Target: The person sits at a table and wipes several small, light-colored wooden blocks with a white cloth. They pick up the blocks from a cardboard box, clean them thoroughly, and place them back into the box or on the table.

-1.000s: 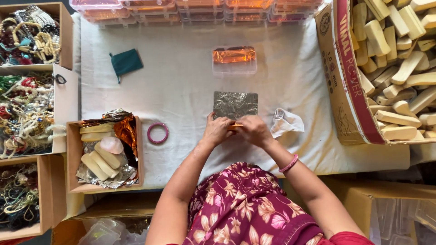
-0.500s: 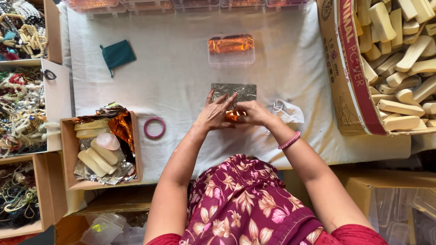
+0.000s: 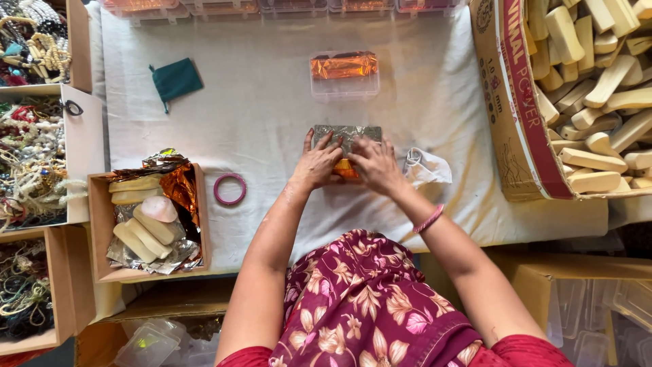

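Observation:
A silver foil sheet [image 3: 346, 134] lies on the white cloth in front of me. Both hands press down on its near edge. My left hand [image 3: 316, 163] and my right hand [image 3: 375, 163] sit side by side, fingers spread over a small orange foil-covered piece [image 3: 345, 169] that shows between them. Most of that piece is hidden under my fingers. A pink bangle sits on my right wrist.
A clear plastic box [image 3: 344, 75] with orange foil stands behind the sheet. A pink ring [image 3: 229, 189] and a green pouch [image 3: 175, 79] lie left. A cardboard box [image 3: 151, 217] holds pale wooden pieces and foil. A big carton [image 3: 516, 102] of wooden pieces stands right. Crumpled clear plastic [image 3: 424, 166] lies by my right hand.
My hands have moved forward onto the near edge of the silver foil sheet, carrying the orange piece with them. The view has shifted slightly.

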